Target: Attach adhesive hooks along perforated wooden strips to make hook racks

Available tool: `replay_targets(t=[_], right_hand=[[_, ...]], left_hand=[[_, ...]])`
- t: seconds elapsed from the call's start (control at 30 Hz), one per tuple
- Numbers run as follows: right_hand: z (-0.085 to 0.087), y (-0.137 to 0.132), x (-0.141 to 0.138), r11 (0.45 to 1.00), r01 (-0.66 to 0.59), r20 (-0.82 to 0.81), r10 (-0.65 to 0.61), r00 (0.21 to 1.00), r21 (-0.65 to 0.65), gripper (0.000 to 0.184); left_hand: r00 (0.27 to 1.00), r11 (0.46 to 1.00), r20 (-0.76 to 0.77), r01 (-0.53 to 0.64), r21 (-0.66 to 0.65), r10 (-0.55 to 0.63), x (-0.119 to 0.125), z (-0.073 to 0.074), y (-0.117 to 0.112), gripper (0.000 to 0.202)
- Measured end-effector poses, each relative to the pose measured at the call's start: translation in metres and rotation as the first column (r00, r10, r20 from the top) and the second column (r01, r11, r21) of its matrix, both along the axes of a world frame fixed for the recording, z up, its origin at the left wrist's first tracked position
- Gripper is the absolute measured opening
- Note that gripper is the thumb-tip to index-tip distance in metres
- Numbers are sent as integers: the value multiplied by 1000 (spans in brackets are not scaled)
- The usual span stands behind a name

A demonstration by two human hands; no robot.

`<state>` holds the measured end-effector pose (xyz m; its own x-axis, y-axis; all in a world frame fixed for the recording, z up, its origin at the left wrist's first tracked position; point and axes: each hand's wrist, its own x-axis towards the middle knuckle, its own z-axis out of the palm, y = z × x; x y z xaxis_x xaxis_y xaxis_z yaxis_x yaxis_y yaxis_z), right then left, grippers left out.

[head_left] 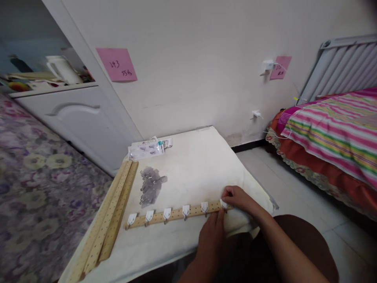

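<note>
A narrow wooden strip with small holes (194, 210) lies across the near part of the cloth-covered table (200, 165). Several white hooks (167, 214) with metal ends sit along it in a row. At the strip's right end, my right hand (240, 199) pinches the last white hook (224, 204), which its fingers partly cover. My left hand (211, 232) reaches up from below, its fingers stretched out and touching the strip's near edge beside that hook; its fingertips are partly hidden.
Several longer perforated wooden strips (110, 220) lie along the table's left side. A grey translucent pile with metal bits (151, 185) lies near them. Hook packaging (146, 150) rests at the back left. A brown round stool (306, 247) and a bed (330, 125) stand to the right.
</note>
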<state>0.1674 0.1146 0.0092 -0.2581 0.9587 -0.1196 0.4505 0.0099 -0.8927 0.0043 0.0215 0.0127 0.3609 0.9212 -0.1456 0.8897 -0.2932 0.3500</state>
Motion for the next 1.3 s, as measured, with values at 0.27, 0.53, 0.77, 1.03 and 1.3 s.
replay_targets(t=[0.27, 0.53, 0.77, 1.03, 1.3], right_hand=[[2, 0, -1, 1000, -1, 22, 0, 1000, 17, 6], [3, 0, 1, 1000, -19, 10, 19, 1000, 14, 4], [11, -3, 8, 991, -125, -82, 121, 989, -38, 11], [3, 1, 7, 987, -122, -162, 104, 981, -107, 12], [-1, 3, 8, 978, -125, -226, 85, 970, -167, 17]], left_hand=[[1000, 1000, -28, 14, -19, -14, 1, 5, 5, 67], [998, 999, -51, 41, 19, -40, 1, 1, 6, 64], [995, 998, -83, 54, 40, -50, 2, 0, 6, 64], [993, 995, -92, 79, 66, -73, 1, -5, 7, 62], [993, 997, -108, 50, 63, -43, 2, -4, 6, 64]])
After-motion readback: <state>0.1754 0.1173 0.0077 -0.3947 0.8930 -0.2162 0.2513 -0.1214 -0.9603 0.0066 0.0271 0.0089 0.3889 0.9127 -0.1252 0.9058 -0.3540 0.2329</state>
